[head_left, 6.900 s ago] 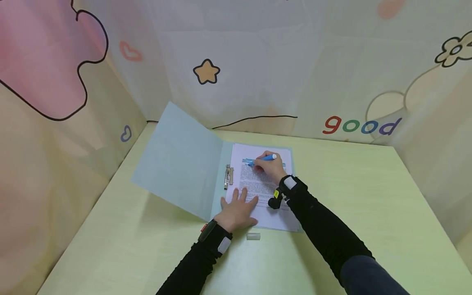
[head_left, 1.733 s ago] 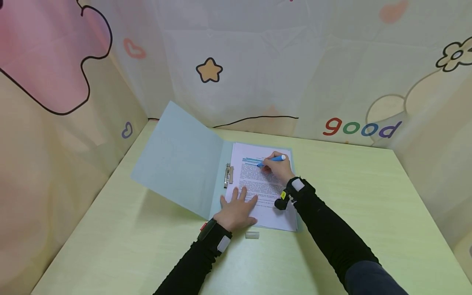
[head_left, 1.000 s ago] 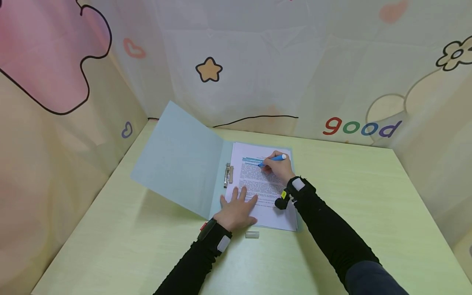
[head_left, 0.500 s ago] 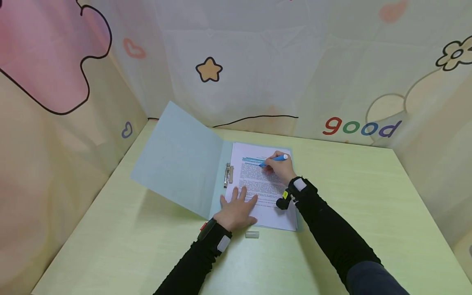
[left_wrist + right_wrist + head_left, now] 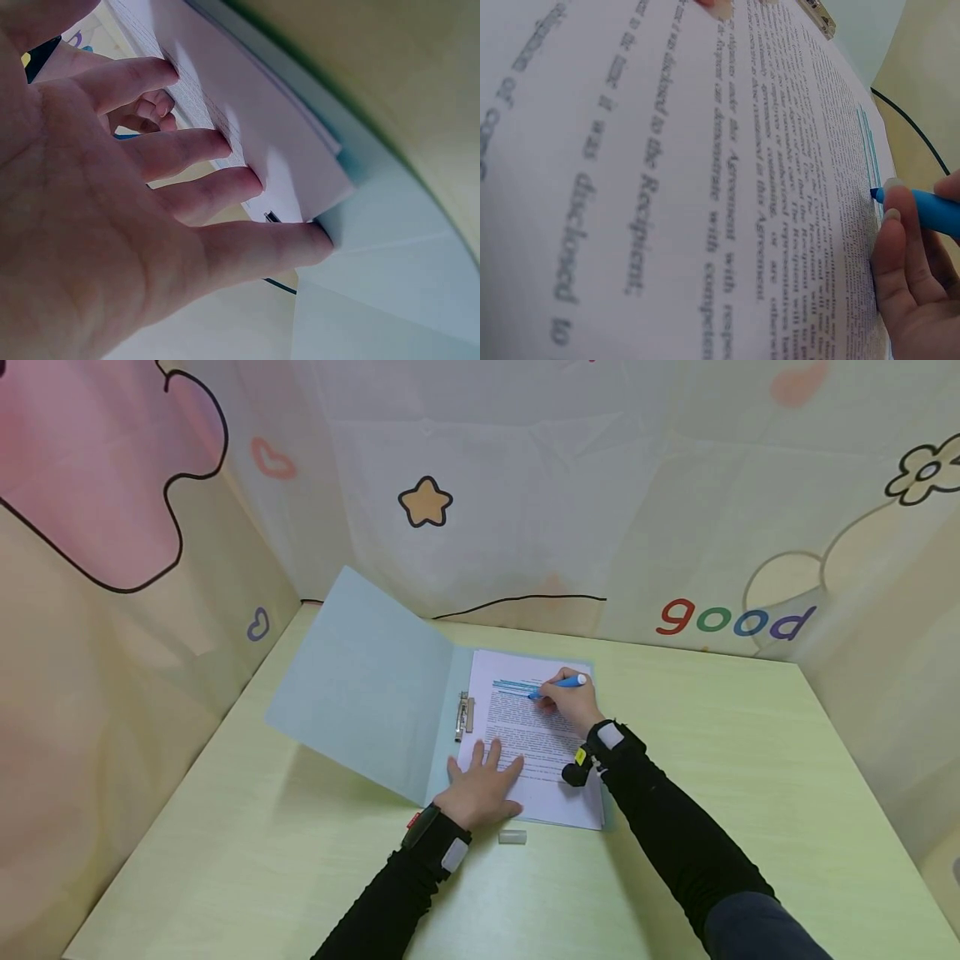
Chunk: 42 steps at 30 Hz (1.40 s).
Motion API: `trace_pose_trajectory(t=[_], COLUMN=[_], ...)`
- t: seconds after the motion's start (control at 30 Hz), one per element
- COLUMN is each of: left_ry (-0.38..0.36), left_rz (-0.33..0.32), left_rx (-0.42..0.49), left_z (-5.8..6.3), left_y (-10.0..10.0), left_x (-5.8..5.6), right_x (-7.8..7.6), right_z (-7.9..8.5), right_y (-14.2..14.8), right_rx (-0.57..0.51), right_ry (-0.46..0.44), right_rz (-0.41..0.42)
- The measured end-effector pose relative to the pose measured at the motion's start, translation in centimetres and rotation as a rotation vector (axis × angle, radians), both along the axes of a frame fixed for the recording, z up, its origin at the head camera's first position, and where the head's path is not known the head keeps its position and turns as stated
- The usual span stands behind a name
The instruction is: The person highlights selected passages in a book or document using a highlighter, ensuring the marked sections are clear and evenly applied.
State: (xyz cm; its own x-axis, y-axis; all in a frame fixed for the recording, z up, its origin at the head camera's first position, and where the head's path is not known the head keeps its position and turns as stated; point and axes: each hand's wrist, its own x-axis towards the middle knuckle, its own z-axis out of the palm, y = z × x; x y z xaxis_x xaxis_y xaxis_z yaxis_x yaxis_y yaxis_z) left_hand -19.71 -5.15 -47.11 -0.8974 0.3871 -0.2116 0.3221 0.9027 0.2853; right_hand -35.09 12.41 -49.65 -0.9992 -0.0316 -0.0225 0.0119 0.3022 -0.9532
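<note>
While the right hand pinches the blue marker, tip near the blue lines, the left hand, fingers spread, rests on the printed sheet, likely steadying it inside the opened folder on the table.

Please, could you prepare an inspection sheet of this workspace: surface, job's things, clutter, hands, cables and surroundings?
Surface: pale yellow-green table.
Job's things: blue folder, open, cover tilted up; printed page inside, blue lines across its upper text; metal clip at the page's left edge; blue marker.
Clutter: pale cylindrical piece before the folder, possibly the marker's cap.
Left hand: fingers spread, resting on the page.
Right hand: fingers holding the marker, tip at the upper text.
Cables: nothing seen.
Surroundings: printed backdrop.
</note>
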Motion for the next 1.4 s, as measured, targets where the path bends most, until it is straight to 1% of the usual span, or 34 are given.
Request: trace_pose_trajectory(t=[0.33,0.6,1.0,1.4], left_ry=[-0.006,-0.005,-0.01,-0.008], left_rz=[0.004,-0.001,0.006,0.001], left_rx=[-0.005,-0.029,-0.027,-0.02], left_z=[0.13,0.24,0.24,0.07], left_y=[0.05,0.13,0.14,0.08], left_x=[-0.01,-0.04,-0.07,-0.05], right_x=[0.08,-0.07,-0.21,0.01], right_z=[0.2,-0.02,-0.1,-0.02], right_y=[0.11,0.21,0.58,0.76], right_rx=[-0.009,0.017,-0.007,0.005], right_ry=[0.001,-0.018,-0.015,-0.018], right_rz=[-0.004,-0.022,-0.03,-0.023])
